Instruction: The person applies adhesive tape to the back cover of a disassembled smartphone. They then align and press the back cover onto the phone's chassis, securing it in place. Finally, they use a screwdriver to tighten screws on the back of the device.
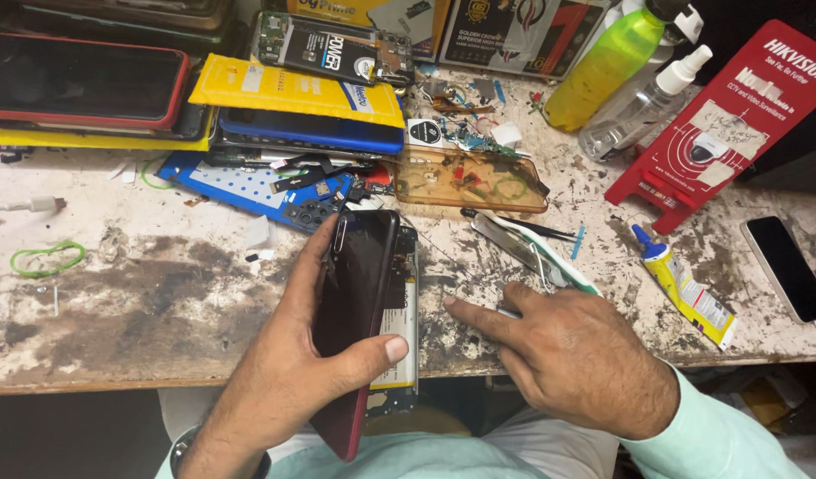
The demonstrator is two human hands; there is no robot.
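Opened phone point(364, 302) in left hand point(293, 355)

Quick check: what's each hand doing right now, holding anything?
Left hand: closed around a dark red phone with its back lifted open.
Right hand: holding nothing, forefinger pressed on the worn table.

A green spray bottle point(608, 66), red card point(732, 124) and glue tube point(687, 288) lie on the stained workbench point(142, 302).
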